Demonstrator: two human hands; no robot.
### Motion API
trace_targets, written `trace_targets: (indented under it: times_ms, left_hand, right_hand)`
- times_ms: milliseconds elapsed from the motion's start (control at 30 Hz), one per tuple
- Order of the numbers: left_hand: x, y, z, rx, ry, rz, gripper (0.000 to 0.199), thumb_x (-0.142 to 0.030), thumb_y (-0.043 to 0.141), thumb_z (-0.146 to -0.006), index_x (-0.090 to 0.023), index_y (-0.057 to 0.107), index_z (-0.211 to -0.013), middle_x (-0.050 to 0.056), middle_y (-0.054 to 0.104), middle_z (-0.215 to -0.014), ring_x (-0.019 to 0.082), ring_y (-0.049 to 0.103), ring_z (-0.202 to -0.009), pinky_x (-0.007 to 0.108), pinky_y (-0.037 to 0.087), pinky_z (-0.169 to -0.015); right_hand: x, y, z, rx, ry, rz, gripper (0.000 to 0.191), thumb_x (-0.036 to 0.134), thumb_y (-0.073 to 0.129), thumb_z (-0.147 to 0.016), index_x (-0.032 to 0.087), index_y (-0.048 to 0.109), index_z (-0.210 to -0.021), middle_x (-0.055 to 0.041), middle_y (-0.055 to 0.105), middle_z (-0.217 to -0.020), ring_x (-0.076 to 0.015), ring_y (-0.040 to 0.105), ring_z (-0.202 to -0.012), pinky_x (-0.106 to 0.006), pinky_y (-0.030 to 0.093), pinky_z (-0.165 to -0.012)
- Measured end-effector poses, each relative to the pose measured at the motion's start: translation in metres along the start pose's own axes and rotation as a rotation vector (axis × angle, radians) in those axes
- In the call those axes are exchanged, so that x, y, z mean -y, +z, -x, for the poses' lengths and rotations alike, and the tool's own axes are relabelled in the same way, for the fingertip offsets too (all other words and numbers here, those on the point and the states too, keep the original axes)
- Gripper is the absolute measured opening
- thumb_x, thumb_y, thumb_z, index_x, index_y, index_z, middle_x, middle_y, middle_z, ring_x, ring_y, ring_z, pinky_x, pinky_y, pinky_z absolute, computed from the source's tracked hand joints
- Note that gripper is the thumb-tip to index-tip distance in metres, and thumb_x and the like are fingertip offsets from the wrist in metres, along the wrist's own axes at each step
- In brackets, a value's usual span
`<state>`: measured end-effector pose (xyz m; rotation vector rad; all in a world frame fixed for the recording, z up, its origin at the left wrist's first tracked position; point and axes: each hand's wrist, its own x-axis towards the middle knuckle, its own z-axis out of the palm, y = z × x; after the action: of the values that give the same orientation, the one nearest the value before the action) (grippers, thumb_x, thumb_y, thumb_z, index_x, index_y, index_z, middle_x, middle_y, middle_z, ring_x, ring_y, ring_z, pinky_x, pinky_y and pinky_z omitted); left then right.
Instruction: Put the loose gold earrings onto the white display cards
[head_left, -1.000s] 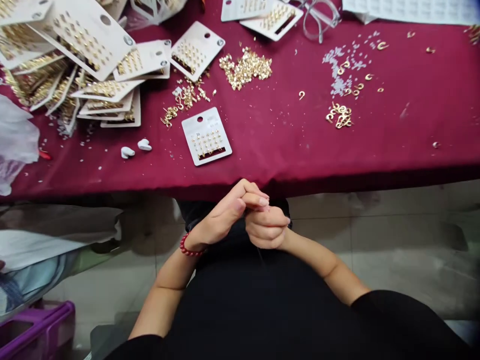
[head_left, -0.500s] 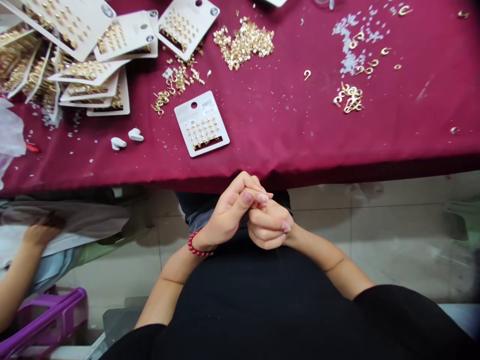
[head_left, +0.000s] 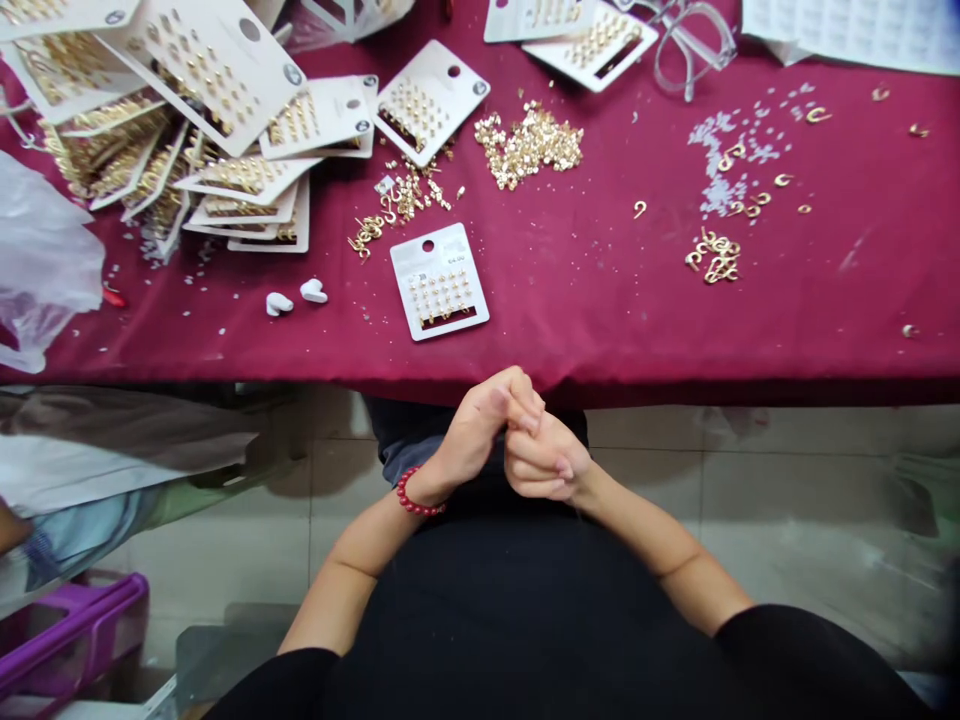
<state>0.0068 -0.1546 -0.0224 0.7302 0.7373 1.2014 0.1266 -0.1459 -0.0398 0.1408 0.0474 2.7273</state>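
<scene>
Left hand [head_left: 487, 425]: bare, fingers bent in, a bracelet of round red beads [head_left: 415, 497] at the wrist.
Right hand [head_left: 546, 462]: fingers folded inward, touching the left one.
Between them: hands together, fingertips meeting; cannot tell whether anything small is pinched there.
Nearest card: a white rectangular earring card with rows of small gold-coloured studs [head_left: 439, 282], flat on the maroon cloth-covered surface [head_left: 577, 320], near the hands but apart.
Beyond it: a heap of tiny gold-coloured pieces [head_left: 532, 147].
Right side: a cluster of gold-coloured hooks [head_left: 714, 258].
Left side: two white plastic earbuds [head_left: 279, 304].
</scene>
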Motion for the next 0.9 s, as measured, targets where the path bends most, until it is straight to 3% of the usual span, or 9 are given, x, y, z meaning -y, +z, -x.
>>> trace_targets:
  times_ms: [133, 267, 367, 467, 600, 667, 767, 833, 900]
  left_hand:
    - [-0.007, -0.014, 0.001, 0.065, -0.063, -0.083, 0.021, -0.038, 0.061, -0.091, -0.017, 0.057, -0.088, 0.000, 0.052, -0.080, 0.011, 0.050, -0.077, 0.024, 0.041, -0.073]
    - [-0.010, -0.011, 0.005, 0.018, -0.034, -0.135, 0.022, -0.033, 0.065, -0.088, -0.018, 0.053, -0.078, -0.002, 0.049, -0.074, 0.010, 0.048, -0.072, 0.024, 0.042, -0.074]
    - [-0.008, -0.009, 0.005, -0.059, -0.027, -0.048, 0.034, -0.037, 0.069, -0.084, -0.018, 0.046, -0.068, -0.006, 0.044, -0.064, 0.009, 0.045, -0.064, 0.026, 0.045, -0.078]
    - [-0.007, -0.014, 0.004, 0.017, 0.002, 0.103, 0.034, -0.045, 0.060, -0.089, -0.018, 0.050, -0.073, -0.004, 0.046, -0.064, 0.010, 0.047, -0.065, 0.029, 0.046, -0.080]
    - [-0.011, -0.023, 0.005, 0.072, -0.031, 0.096, 0.017, -0.032, 0.065, -0.088, -0.020, 0.055, -0.095, -0.001, 0.053, -0.077, 0.011, 0.051, -0.074, 0.026, 0.043, -0.076]
    - [-0.013, -0.024, 0.006, 0.018, -0.026, 0.049, 0.019, -0.027, 0.069, -0.085, -0.021, 0.054, -0.095, -0.003, 0.051, -0.074, 0.009, 0.049, -0.070, 0.025, 0.043, -0.073]
    - [-0.014, -0.024, 0.009, -0.065, -0.036, -0.003, 0.027, -0.027, 0.076, -0.079, -0.020, 0.053, -0.090, -0.006, 0.048, -0.069, 0.007, 0.047, -0.063, 0.025, 0.044, -0.072]
    - [-0.014, -0.025, 0.009, -0.105, -0.044, -0.005, 0.029, -0.030, 0.079, -0.076, -0.020, 0.053, -0.087, -0.007, 0.046, -0.065, 0.006, 0.045, -0.058, 0.025, 0.044, -0.073]
    - [-0.015, -0.028, 0.008, -0.057, -0.029, 0.030, 0.035, -0.038, 0.080, -0.073, -0.020, 0.055, -0.088, -0.007, 0.045, -0.063, 0.007, 0.044, -0.058, 0.026, 0.045, -0.073]
  right_hand:
    - [0.005, -0.008, -0.004, 0.039, 0.034, -0.070, 0.009, 0.017, 0.048, -0.092, 0.021, 0.045, -0.085, 0.0148, 0.043, -0.039, -0.0003, 0.011, -0.024, -0.005, 0.025, -0.028]
    - [-0.001, -0.005, -0.009, -0.231, 0.081, 0.273, 0.029, 0.003, 0.057, -0.069, 0.021, 0.043, -0.086, 0.0161, 0.047, -0.037, -0.0028, 0.024, -0.024, -0.010, 0.031, -0.030]
    - [-0.004, 0.001, -0.013, -0.378, 0.047, 0.499, 0.022, 0.003, 0.051, -0.061, 0.019, 0.041, -0.072, 0.0117, 0.048, -0.037, -0.0037, 0.034, -0.026, -0.010, 0.028, -0.030]
    - [0.001, 0.006, -0.017, -0.304, 0.110, 0.466, 0.025, 0.005, 0.052, -0.063, 0.021, 0.034, -0.068, 0.0114, 0.047, -0.037, -0.0031, 0.031, -0.025, -0.011, 0.026, -0.029]
    - [0.008, 0.010, -0.022, -0.197, 0.206, 0.246, 0.037, 0.008, 0.057, -0.069, 0.025, 0.024, -0.077, 0.0181, 0.039, -0.035, -0.0018, 0.017, -0.023, -0.010, 0.023, -0.029]
    - [0.008, 0.011, -0.027, -0.298, 0.179, 0.379, 0.036, 0.012, 0.060, -0.070, 0.024, 0.027, -0.078, 0.0181, 0.038, -0.037, -0.0018, 0.021, -0.025, -0.011, 0.024, -0.030]
    - [0.007, 0.012, -0.033, -0.476, 0.139, 0.777, 0.028, 0.019, 0.065, -0.073, 0.021, 0.037, -0.078, 0.0144, 0.041, -0.047, -0.0014, 0.035, -0.033, -0.012, 0.028, -0.033]
    - [0.006, 0.010, -0.035, -0.454, 0.150, 0.864, 0.024, 0.019, 0.064, -0.076, 0.019, 0.041, -0.075, 0.0122, 0.044, -0.048, -0.0010, 0.039, -0.036, -0.011, 0.027, -0.034]
    - [0.006, 0.007, -0.035, -0.360, 0.177, 0.758, 0.024, 0.018, 0.063, -0.077, 0.020, 0.039, -0.076, 0.0136, 0.044, -0.043, -0.0011, 0.035, -0.031, -0.010, 0.027, -0.032]
